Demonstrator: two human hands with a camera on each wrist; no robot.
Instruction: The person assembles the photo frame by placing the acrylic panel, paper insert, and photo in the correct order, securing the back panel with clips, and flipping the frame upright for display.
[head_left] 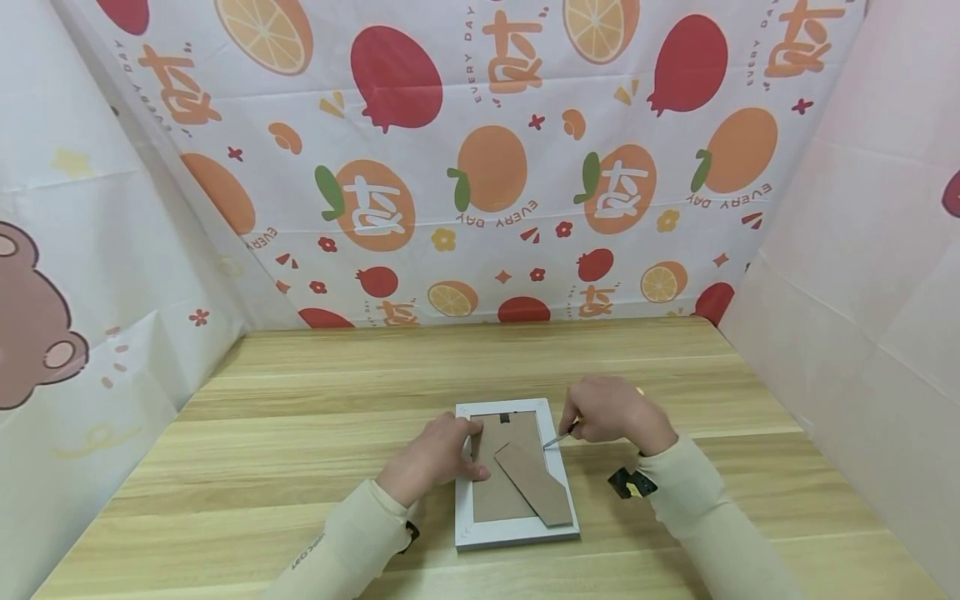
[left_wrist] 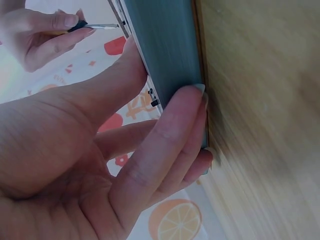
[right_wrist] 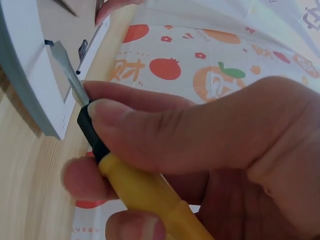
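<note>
A white picture frame (head_left: pixel 517 531) lies face down on the table, its brown backing board (head_left: pixel 495 496) and angled easel stand (head_left: pixel 536 485) facing up. My left hand (head_left: pixel 435 454) grips the frame's left side, thumb over the top and fingers along the outer edge, as the left wrist view shows. With my right hand (head_left: pixel 611 410) I hold a flathead screwdriver (right_wrist: pixel 145 185), yellow-handled with a black collar, pinched near the collar. Its flat metal tip (right_wrist: pixel 59 50) is right at a small dark tab (right_wrist: pixel 48 42) on the frame's inner right edge.
The wood-grain table (head_left: pixel 337 375) stretches around the frame. Behind it hangs a white cloth (head_left: pixel 420 292) printed with fruit, and similar cloths hang at both sides. A dark metal hanger (head_left: pixel 505 417) sits at the backing's top end.
</note>
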